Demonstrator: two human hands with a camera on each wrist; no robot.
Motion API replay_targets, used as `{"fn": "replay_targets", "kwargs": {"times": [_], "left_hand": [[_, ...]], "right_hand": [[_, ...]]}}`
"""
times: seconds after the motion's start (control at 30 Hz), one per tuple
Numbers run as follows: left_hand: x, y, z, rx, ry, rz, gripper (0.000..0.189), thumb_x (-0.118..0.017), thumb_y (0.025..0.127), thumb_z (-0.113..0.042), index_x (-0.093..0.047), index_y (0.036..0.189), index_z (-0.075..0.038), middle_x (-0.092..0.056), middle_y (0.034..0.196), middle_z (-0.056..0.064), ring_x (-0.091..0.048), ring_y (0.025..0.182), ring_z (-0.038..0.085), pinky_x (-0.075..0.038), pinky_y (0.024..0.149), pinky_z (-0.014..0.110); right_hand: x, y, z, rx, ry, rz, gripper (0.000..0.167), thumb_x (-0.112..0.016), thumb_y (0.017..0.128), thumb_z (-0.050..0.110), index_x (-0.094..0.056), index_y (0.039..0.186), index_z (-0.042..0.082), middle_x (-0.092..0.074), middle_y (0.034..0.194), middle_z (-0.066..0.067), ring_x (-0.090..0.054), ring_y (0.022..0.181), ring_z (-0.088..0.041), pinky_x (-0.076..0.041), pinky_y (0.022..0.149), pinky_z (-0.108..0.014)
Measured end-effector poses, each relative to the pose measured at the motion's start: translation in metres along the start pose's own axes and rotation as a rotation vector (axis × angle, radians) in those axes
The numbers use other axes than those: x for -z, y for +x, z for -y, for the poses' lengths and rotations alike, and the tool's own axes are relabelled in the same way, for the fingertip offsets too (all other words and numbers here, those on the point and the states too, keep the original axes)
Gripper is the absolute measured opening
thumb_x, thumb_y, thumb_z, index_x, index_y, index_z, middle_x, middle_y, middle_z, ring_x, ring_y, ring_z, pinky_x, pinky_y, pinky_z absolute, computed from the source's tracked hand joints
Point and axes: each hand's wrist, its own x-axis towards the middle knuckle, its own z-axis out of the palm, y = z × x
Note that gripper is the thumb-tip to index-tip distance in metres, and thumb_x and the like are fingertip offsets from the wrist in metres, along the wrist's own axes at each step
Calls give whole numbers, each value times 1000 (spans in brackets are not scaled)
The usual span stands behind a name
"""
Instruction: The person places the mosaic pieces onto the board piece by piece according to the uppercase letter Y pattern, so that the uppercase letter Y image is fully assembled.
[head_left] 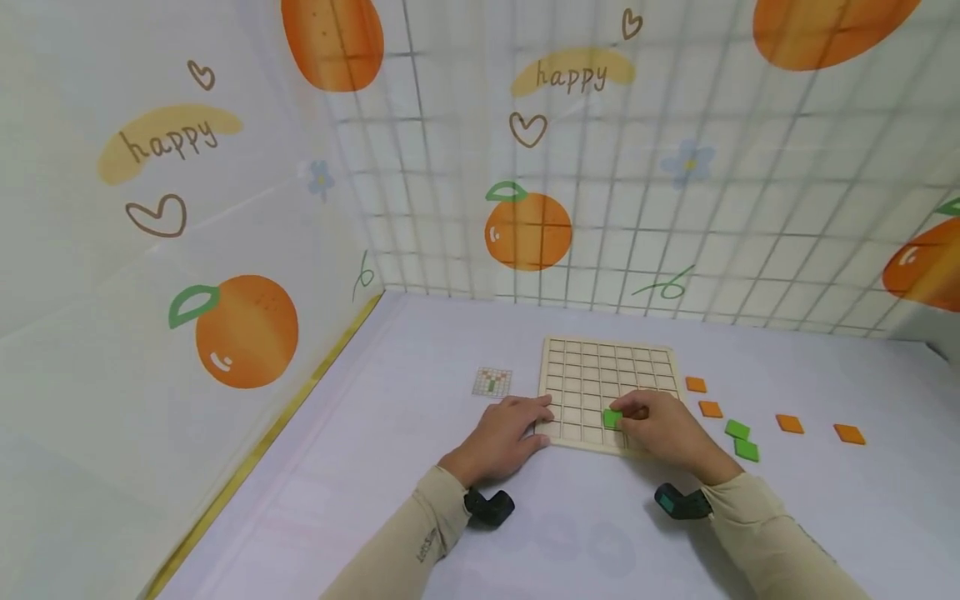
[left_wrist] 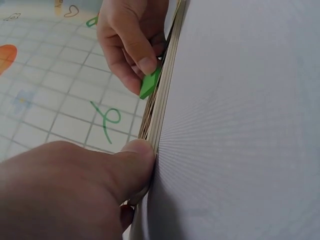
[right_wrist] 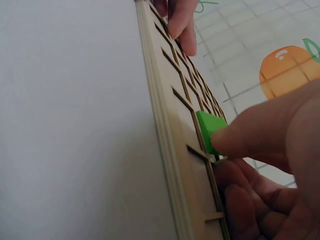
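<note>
A pale wooden board with a grid of square cells lies flat on the table. At its near left corner, my left hand holds the board, fingers over the left side and thumb against the near edge. My right hand pinches a green square tile between thumb and fingers, over the near part of the grid. Seen from the right wrist, the green tile is tilted, its lower edge right at the grid lines. The right hand covers part of the board's near right area.
Right of the board lie two green tiles, close together, and several orange tiles. A small card with a coloured grid pattern lies beyond my left hand. Printed curtains stand behind and left of the white table.
</note>
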Motion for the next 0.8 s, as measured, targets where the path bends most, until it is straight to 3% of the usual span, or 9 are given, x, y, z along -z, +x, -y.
{"fn": "replay_targets", "kwargs": {"times": [0.47,0.8], "left_hand": [[1,-2,-1,16,-25,8,34,-59,102,-31,-60,133,-20,-38,157,-10,-40,139,18,-32,112,43],[1,-2,0,7,-23,2,34,-59,102,-32,-61,133,-20,-40,157,-9,-41,138,18,-33,111,43]], "right_hand": [[-5,1,2,-27,-37,-30,24,-70,90,12,-74,113,7,-68,109,-6,-62,95,-21,-51,77,-37],[-6,-2,2,-16,-34,-38,26,-70,89,11,-74,114,5,-65,107,-8,-61,91,-20,-50,71,-34]]}}
